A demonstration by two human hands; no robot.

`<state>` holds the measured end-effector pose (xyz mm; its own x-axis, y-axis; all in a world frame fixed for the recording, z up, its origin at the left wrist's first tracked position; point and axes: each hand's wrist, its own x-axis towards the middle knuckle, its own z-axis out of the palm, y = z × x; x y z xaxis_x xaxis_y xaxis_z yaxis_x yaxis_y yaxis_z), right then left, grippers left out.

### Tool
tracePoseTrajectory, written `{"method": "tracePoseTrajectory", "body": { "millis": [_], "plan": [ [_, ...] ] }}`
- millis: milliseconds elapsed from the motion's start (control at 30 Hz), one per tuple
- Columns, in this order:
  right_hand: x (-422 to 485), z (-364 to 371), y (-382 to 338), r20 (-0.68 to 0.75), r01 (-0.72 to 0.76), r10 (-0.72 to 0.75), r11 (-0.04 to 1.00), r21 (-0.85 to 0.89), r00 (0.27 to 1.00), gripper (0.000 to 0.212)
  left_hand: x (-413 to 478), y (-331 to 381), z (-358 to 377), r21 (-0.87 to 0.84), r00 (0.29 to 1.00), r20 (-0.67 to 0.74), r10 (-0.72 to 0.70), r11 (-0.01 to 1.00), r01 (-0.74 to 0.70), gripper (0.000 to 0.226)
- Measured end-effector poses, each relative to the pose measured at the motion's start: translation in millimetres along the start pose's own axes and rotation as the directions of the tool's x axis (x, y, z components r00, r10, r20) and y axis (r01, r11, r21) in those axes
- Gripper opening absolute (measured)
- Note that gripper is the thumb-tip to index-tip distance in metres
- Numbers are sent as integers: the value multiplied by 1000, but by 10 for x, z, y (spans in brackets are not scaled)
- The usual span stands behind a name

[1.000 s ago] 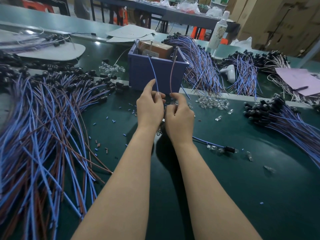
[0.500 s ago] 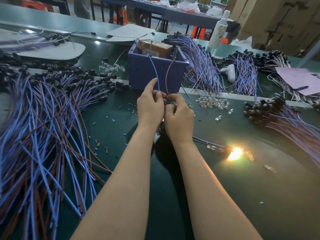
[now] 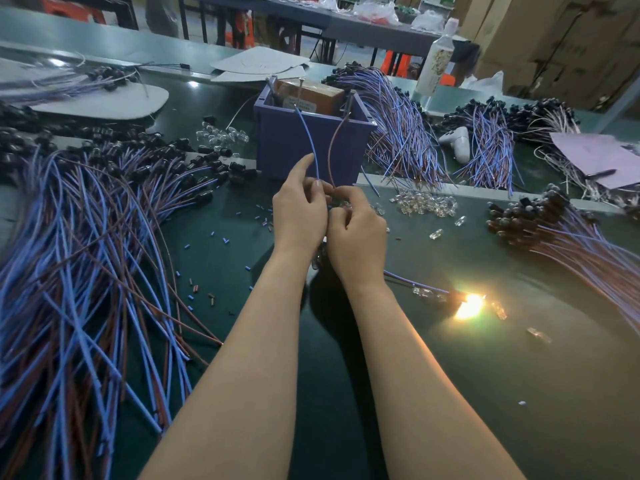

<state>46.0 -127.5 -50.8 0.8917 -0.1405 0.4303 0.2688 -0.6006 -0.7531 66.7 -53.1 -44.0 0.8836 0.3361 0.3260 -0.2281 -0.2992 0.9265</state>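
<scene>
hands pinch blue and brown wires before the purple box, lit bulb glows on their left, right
No, head view: the small lit bulb glows right of the left hand and right hand, which pinch a thin blue wire and a thin brown wire before the purple plastic box.

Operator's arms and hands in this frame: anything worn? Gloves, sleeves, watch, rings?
Nothing worn that shows. The left grip and right grip are bare hands: no gloves, no rings on the fingers in view. No watch or band at either wrist. The left forearm and right forearm are bare down to the bottom edge; no sleeve, marking or cable on them.
</scene>
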Motion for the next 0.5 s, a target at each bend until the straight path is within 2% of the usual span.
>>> {"method": "tracePoseTrajectory", "body": {
  "millis": [133, 300, 400, 500],
  "plan": [
    [-1, -15, -12, 24, -17, 17, 1000, -1, 1000, 34, -5, 49, -16, -42, 999, 7, -42, 998, 42, 25],
    [101, -189, -116, 212, 31, -25, 999, -24, 977, 27, 15, 256, -33, -171, 996, 51, -67, 982, 75, 13],
    [215, -453, -196, 274, 132, -101, 986, -99, 957, 23, 0, 514, -18, -229, 999, 32, 21, 973, -14, 10],
    [348, -833, -249, 193, 168, -122, 956, -242, 974, 21, -43, 925, 66, -285, 976, 47, 212, 939, -190, 10]
  ]
}}
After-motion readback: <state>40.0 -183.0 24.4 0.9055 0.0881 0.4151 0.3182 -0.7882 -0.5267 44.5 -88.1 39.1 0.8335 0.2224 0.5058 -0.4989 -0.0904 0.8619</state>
